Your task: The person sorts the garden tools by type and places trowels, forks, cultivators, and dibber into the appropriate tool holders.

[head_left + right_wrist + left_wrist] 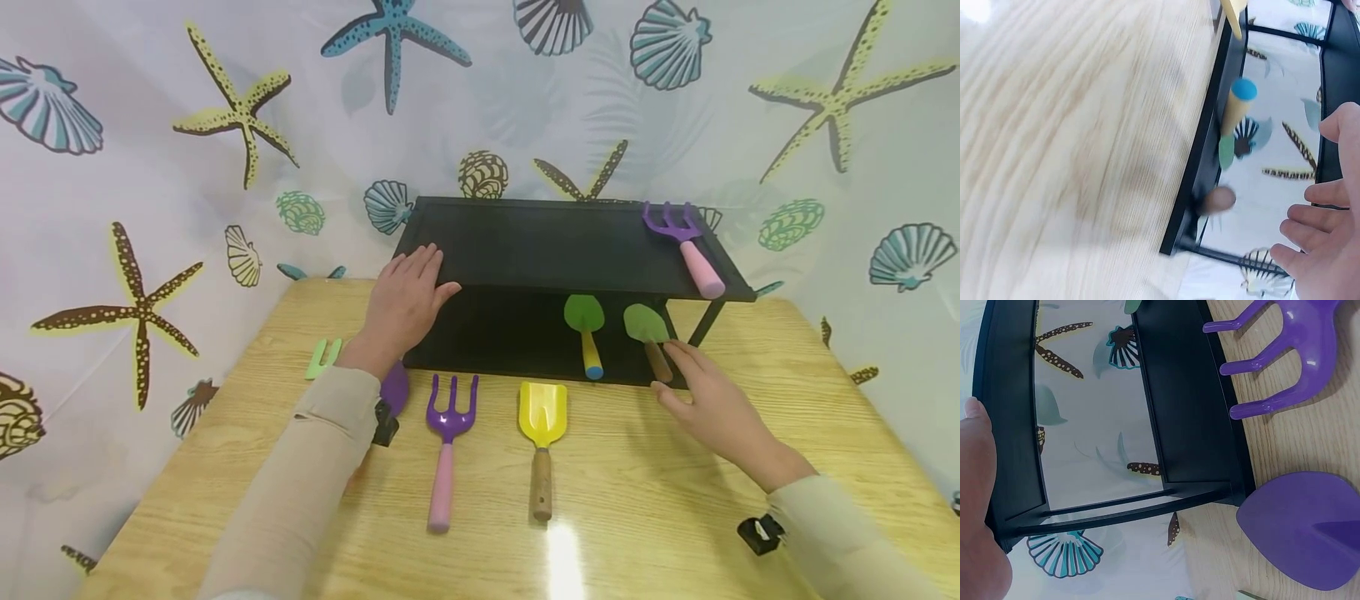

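Observation:
My left hand [405,304] rests on the left end of the black two-level shelf [540,250], fingers straight on the upper board. In the left wrist view its thumb lies at the board's edge. My right hand [716,404], fingers extended, is beside a green trowel with a brown handle [658,358] at the lower level's right end. In the right wrist view a gap separates the hand from the handle end [1218,200]. Left of that trowel, a green trowel with a yellow, blue-tipped handle [591,354] lies on the lower level.
A purple hand fork with a pink handle [701,268] lies on the upper board. On the table are another purple fork [442,483], a yellow shovel [543,417], a purple trowel [1304,531] partly behind the left arm, and a light-green fork [318,360]. Patterned cloth [465,108] hangs behind.

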`<state>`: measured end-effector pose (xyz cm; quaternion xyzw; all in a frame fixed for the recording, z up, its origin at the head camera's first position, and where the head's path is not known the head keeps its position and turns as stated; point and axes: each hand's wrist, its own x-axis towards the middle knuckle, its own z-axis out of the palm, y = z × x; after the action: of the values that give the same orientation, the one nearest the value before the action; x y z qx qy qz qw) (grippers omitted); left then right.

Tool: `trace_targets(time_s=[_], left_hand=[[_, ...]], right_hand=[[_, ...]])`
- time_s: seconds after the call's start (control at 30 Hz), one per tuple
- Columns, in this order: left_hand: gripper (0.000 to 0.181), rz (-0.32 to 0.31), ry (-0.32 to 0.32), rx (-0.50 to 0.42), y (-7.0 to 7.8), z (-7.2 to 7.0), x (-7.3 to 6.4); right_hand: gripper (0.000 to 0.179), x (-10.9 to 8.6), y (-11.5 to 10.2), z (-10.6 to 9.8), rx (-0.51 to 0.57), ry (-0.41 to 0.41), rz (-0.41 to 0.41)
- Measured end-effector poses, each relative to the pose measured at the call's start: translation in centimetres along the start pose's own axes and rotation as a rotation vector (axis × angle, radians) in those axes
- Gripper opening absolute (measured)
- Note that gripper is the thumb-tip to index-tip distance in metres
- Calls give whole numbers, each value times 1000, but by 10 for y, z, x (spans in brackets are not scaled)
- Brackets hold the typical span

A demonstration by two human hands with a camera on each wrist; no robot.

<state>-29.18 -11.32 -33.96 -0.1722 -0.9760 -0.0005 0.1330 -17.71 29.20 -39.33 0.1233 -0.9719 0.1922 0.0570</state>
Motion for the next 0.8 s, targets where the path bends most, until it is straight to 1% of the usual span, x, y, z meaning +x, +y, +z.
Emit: trace_targets(time_s=[0.2, 0.43, 0.5, 0.6, 0.8], left_hand=[[71, -3, -1, -2, 1, 0, 0], [70, -1, 7, -6, 1, -1, -1], [69, 1, 7, -8, 1, -1, -1], [70, 1, 7, -1, 1, -1, -1], [70, 6, 6, -2, 1, -2, -1]], right_hand=[[66, -9, 21, -16, -9, 50, 58], [69, -9, 44, -40, -11, 104, 139], [71, -6, 48, -47, -18, 127, 142], [75, 0, 52, -58, -17, 136, 133], [87, 11, 48, -78, -27, 113, 119]])
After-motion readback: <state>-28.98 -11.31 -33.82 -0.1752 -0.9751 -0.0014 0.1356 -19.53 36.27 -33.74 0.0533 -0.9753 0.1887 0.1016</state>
